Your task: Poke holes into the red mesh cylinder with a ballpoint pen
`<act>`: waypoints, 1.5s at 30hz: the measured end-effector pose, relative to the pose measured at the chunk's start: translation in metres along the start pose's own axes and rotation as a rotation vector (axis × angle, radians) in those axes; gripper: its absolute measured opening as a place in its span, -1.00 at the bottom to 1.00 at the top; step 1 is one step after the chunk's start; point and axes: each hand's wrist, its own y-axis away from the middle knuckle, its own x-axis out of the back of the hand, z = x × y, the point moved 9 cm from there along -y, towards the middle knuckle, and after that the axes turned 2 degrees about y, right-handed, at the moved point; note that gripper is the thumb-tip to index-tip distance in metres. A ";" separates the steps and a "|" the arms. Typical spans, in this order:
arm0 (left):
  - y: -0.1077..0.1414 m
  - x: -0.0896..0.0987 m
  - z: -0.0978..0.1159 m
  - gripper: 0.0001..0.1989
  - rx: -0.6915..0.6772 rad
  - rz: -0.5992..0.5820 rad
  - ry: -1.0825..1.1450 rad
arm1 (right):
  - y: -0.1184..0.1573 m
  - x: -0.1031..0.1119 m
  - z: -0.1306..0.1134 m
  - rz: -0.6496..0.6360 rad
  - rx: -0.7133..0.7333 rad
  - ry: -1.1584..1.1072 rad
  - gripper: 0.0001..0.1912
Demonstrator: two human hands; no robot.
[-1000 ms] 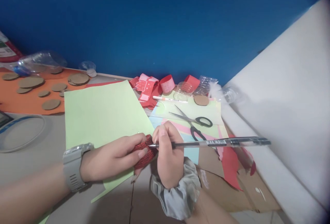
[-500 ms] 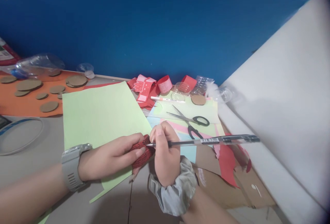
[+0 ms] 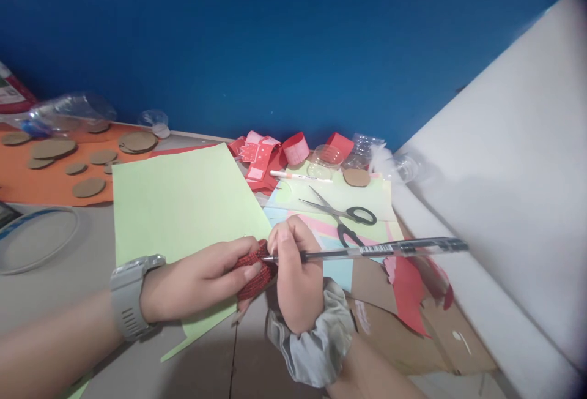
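My left hand point(image 3: 202, 279), with a grey watch on its wrist, pinches a red piece covered in dark pen marks point(image 3: 254, 286) between thumb and fingers. In the closed fingers of my right hand point(image 3: 296, 270) is a clear-barrelled ballpoint pen point(image 3: 339, 254), its tip touching the marked red piece. A grey scrunchie circles the right wrist. Under the left hand lies a light green paper sheet point(image 3: 183, 203). My fingers hide part of the red piece.
Black-handled scissors point(image 3: 342, 212) lie open on coloured papers, beside a white marker point(image 3: 298, 176). Red paper rolls point(image 3: 296, 149) and clear plastic cups point(image 3: 364, 148) stand along the blue wall. Cardboard discs point(image 3: 89, 188) rest on orange paper at left. Red scraps point(image 3: 410, 295) lie over cardboard at right.
The whole view has shifted slightly. Both hands keep the same hold, and the pen tip is still on the red piece.
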 end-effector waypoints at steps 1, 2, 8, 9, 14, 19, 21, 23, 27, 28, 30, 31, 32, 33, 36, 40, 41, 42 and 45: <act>0.000 0.000 0.000 -0.72 -0.001 0.000 0.000 | 0.000 0.000 0.000 0.002 0.002 -0.003 -0.60; 0.000 0.000 0.000 -0.72 0.000 -0.001 0.004 | 0.000 0.000 -0.001 0.000 0.004 -0.006 -0.60; 0.000 -0.001 -0.001 -0.73 0.012 -0.016 0.023 | 0.001 0.000 0.000 -0.007 0.019 -0.033 -0.60; 0.001 -0.001 -0.001 -0.73 0.013 -0.020 0.021 | 0.001 0.001 0.001 -0.003 0.016 -0.037 -0.60; 0.001 -0.001 -0.001 -0.74 0.029 -0.022 0.008 | 0.001 0.000 0.000 -0.006 0.017 -0.053 -0.60; 0.001 0.000 -0.002 -0.75 0.029 -0.019 0.025 | 0.000 0.000 -0.002 -0.010 0.031 -0.055 -0.61; 0.001 -0.001 -0.002 -0.75 0.029 -0.019 0.030 | 0.000 0.000 -0.002 -0.007 0.037 -0.057 -0.61; 0.001 -0.001 -0.003 -0.75 0.032 -0.020 0.028 | 0.000 0.000 -0.001 -0.010 0.036 -0.061 -0.60; 0.001 -0.001 -0.002 -0.75 0.030 -0.023 0.024 | 0.000 0.000 -0.001 -0.020 0.033 -0.075 -0.60; 0.001 -0.002 -0.001 -0.75 0.027 -0.026 0.025 | 0.000 0.000 -0.001 -0.018 0.035 -0.078 -0.60; 0.001 -0.002 -0.001 -0.75 0.026 -0.029 0.029 | 0.000 0.000 -0.001 -0.015 0.041 -0.081 -0.61; 0.001 -0.002 -0.001 -0.75 0.029 -0.028 0.031 | 0.000 0.000 -0.001 -0.017 0.040 -0.080 -0.61; 0.001 -0.001 -0.001 -0.75 0.033 -0.028 0.031 | 0.000 0.000 -0.001 -0.021 0.039 -0.079 -0.60; 0.000 -0.001 -0.002 -0.75 0.038 -0.026 0.033 | 0.000 -0.001 0.000 -0.025 0.036 -0.079 -0.60; 0.000 -0.001 -0.002 -0.75 0.030 -0.027 0.039 | 0.001 0.000 0.000 -0.015 0.029 -0.084 -0.60; 0.001 -0.001 -0.002 -0.77 0.028 -0.023 0.035 | 0.000 -0.001 -0.001 -0.015 0.031 -0.078 -0.60; 0.001 -0.001 -0.003 -0.77 0.036 -0.023 0.036 | -0.001 -0.001 -0.001 -0.022 0.034 -0.076 -0.60; 0.001 -0.001 -0.003 -0.76 0.039 -0.023 0.035 | -0.001 -0.002 -0.002 -0.025 0.037 -0.075 -0.60; 0.000 0.000 -0.003 -0.76 0.037 -0.021 0.038 | -0.002 0.000 -0.002 -0.015 0.041 -0.070 -0.60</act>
